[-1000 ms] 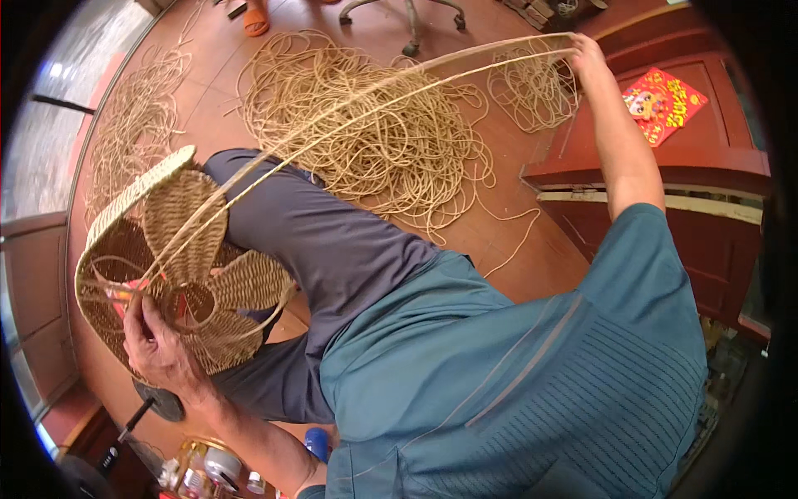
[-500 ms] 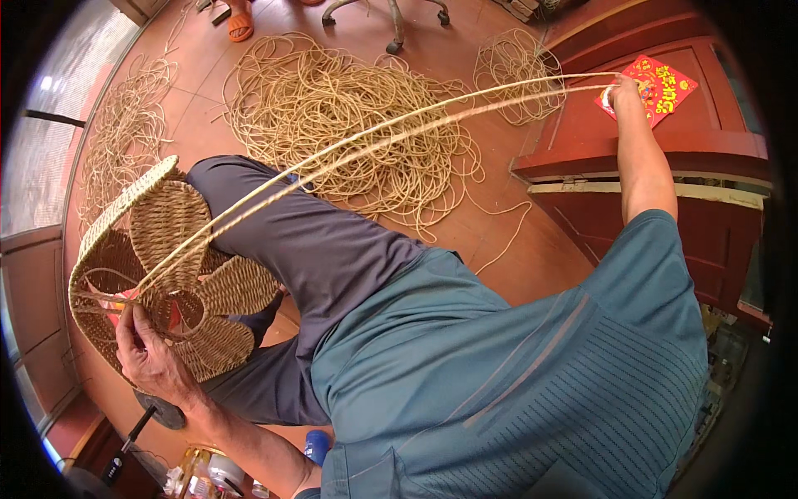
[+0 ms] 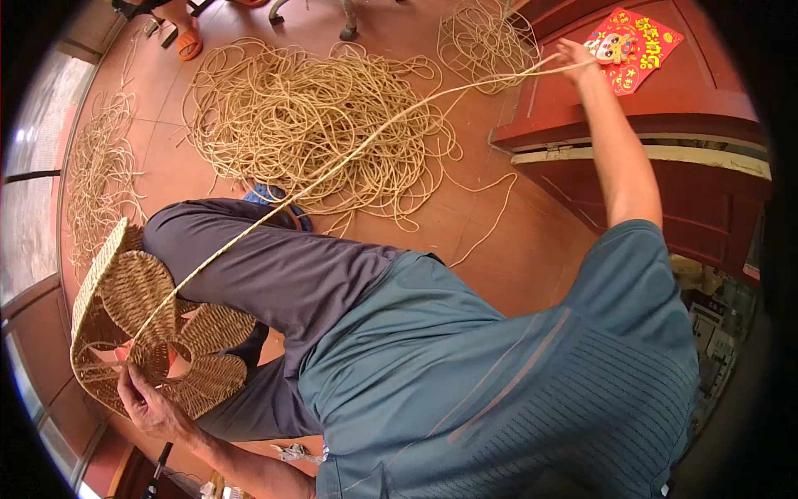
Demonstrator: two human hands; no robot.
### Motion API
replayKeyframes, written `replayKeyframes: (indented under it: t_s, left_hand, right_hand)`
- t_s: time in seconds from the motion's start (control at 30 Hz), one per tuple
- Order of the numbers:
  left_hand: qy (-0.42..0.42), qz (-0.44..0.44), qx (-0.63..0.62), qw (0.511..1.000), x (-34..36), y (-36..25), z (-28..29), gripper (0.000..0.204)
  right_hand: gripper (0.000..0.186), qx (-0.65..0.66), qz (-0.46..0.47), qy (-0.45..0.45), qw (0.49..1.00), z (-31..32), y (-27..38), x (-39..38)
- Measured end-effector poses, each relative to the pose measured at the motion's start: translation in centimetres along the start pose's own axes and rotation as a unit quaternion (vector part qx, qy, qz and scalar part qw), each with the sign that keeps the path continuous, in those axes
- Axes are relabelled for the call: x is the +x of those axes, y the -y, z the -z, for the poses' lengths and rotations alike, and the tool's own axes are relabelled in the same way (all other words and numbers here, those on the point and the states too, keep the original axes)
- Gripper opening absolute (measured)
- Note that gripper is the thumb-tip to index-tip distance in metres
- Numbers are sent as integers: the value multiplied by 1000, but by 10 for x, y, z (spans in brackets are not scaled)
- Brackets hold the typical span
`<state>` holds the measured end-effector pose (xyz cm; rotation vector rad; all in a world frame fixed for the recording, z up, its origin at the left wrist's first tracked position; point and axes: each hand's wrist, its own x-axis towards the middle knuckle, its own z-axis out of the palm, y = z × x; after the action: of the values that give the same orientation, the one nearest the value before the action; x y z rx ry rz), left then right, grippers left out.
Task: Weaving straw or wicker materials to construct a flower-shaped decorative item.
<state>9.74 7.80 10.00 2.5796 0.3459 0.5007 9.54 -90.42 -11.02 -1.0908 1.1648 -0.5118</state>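
Note:
A woven straw-rope basket [image 3: 137, 291] with petal-shaped panels leans against my bent leg at the left, tilted so that its inside faces me. At its inner edge my left hand [image 3: 154, 412] pinches the cord, thumb and fingertips pressed together. The tan twisted cord [image 3: 332, 170] runs tautly from there across my thigh to the upper right. My right hand [image 3: 579, 65] is at its far end, arm stretched out, with the cord caught round the hand and some fingers extended. Something red shows through the basket's openings.
A big heap of loose cord [image 3: 307, 125] covers the tiled floor ahead. Smaller coils lie at the left [image 3: 100, 166] and upper right [image 3: 490, 46]. A red wooden cabinet [image 3: 648, 200] stands right, beside a red decorated card [image 3: 636, 50]. An orange sandal on another person's foot [image 3: 189, 41] shows at top.
The two cord strands, apart before, now run close together as nearly one line. My right hand's fingers have loosened from a fist. The view has shifted, and a blue shoe shows beyond my knee.

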Motion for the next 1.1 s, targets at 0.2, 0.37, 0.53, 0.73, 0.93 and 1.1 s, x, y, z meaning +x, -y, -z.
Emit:
replayKeyframes:
  t_s: [0.2,0.37,0.53,0.73,0.93,1.1]
  left_hand:
    - [52,11,-68,996,4,26,-20,36]
    - [55,40,-47,997,1,-4,-18,33]
    - [33,45,-21,998,-3,-16,-9,29]
    - [20,49,-6,999,-12,-23,-15,27]
    - [11,47,0,999,-15,-19,-9,25]
    - [14,74,3,997,-11,-20,-9,29]
  right_hand:
    - [25,-349,93,151,920,-49,-102,-67]
    - [20,-552,97,267,784,-87,-252,-151]
    - [73,-580,-7,265,771,-143,-332,-225]
    - [63,-287,-227,96,926,-184,-394,-211]
    - [64,-181,-326,137,918,-253,-382,-209]
    - [70,-189,-298,197,915,-319,-360,-219]
